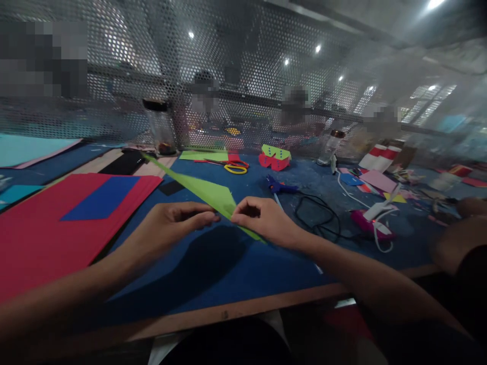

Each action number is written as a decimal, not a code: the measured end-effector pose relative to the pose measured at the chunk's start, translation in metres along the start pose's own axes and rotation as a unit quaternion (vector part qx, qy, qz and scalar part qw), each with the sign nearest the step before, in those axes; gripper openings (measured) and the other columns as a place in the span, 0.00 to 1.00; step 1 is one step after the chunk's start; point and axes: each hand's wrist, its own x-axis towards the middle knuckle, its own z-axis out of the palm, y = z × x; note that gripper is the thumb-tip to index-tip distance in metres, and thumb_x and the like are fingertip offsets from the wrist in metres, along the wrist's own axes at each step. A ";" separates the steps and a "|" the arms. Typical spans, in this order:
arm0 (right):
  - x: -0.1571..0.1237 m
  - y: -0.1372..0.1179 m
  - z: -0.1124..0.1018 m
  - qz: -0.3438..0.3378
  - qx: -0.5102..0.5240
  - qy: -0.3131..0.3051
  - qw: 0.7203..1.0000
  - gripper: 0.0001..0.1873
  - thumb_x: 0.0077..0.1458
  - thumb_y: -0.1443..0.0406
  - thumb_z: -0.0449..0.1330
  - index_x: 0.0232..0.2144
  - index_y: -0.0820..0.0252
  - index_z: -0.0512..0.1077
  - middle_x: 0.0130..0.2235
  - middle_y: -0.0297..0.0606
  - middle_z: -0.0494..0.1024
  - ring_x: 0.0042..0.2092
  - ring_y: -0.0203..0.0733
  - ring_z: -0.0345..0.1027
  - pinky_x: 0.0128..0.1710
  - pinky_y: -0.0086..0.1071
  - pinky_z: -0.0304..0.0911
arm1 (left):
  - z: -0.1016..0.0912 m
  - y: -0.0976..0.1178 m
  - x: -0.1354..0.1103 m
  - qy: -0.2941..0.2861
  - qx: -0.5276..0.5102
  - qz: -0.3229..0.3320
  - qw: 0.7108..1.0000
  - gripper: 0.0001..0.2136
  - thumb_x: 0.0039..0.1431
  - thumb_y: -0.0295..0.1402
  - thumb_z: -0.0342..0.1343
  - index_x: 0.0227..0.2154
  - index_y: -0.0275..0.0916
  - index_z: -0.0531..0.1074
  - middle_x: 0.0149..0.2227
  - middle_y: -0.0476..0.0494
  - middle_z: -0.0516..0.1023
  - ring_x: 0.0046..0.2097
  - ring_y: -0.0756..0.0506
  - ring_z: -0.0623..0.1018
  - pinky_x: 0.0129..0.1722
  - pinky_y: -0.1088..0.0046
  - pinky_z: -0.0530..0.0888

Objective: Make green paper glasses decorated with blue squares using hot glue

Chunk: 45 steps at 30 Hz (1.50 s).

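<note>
A folded sheet of light green paper (216, 195) is held up above the blue tabletop, slanting from upper left to lower right. The thumb and forefinger of my right hand (268, 218) pinch its lower edge. My left hand (178, 220) has its thumb and forefinger closed at the same edge, a little further left; the exact contact of its fingertips is blurred. Below both hands a dark shadow falls on the blue table (243, 284). A small black piece (171, 188) lies behind my left hand.
Red sheets (49, 243) with a blue strip (101, 197) lie left. Behind are yellow-and-red-handled scissors (236, 168), a green-and-red paper piece (274, 158) and a glass jar (162, 129). A blue glue gun (279, 186), black cable (335, 223) and magenta power strip (371, 224) lie right. Another person's arm (464, 233) is far right.
</note>
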 end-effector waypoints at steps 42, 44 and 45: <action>0.005 0.044 -0.013 0.080 -0.080 0.156 0.981 0.12 0.66 0.56 0.67 0.38 0.52 0.69 0.37 0.35 0.84 0.37 0.41 0.79 0.38 0.32 0.74 | 0.009 -0.047 0.049 -0.229 -0.031 -0.029 0.973 0.12 0.63 0.45 0.61 0.33 0.42 0.78 0.30 0.48 0.79 0.31 0.47 0.75 0.29 0.74 0.69; 0.003 0.043 -0.010 0.094 -0.049 0.151 0.983 0.14 0.64 0.55 0.69 0.37 0.52 0.68 0.36 0.35 0.84 0.37 0.41 0.79 0.37 0.32 0.74 | 0.009 -0.046 0.046 -0.227 -0.024 -0.024 0.973 0.13 0.62 0.46 0.61 0.32 0.42 0.78 0.29 0.48 0.79 0.30 0.47 0.74 0.29 0.75 0.69; 0.003 0.044 -0.009 0.098 -0.042 0.150 0.983 0.14 0.63 0.55 0.69 0.37 0.52 0.68 0.36 0.34 0.83 0.36 0.41 0.79 0.37 0.32 0.74 | 0.009 -0.046 0.046 -0.226 -0.019 -0.023 0.974 0.13 0.62 0.46 0.61 0.31 0.42 0.78 0.28 0.48 0.79 0.29 0.47 0.74 0.28 0.75 0.69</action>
